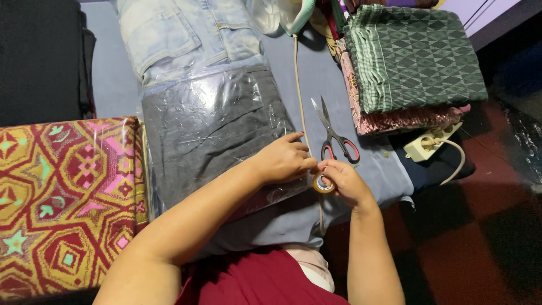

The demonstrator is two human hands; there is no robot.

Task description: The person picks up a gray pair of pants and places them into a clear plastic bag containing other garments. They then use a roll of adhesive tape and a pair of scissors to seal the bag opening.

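Observation:
My right hand [344,182] holds a small roll of clear tape [323,184] at the near edge of a grey garment packed in a clear plastic bag [212,124]. My left hand [285,159] rests on the bag's right edge, its fingertips pinched at the tape roll. Scissors with red-lined black handles [334,135] lie open on the blue-grey cloth [322,73] just beyond my hands. A beige cord [300,90] runs down past the hands.
Folded light denim [180,34] lies beyond the bag. A patterned red and yellow bagged cloth [65,197] sits at left. Stacked green and pink fabrics [415,56] are at right, with a white power strip [429,144] below them. An iron [293,14] stands at the top.

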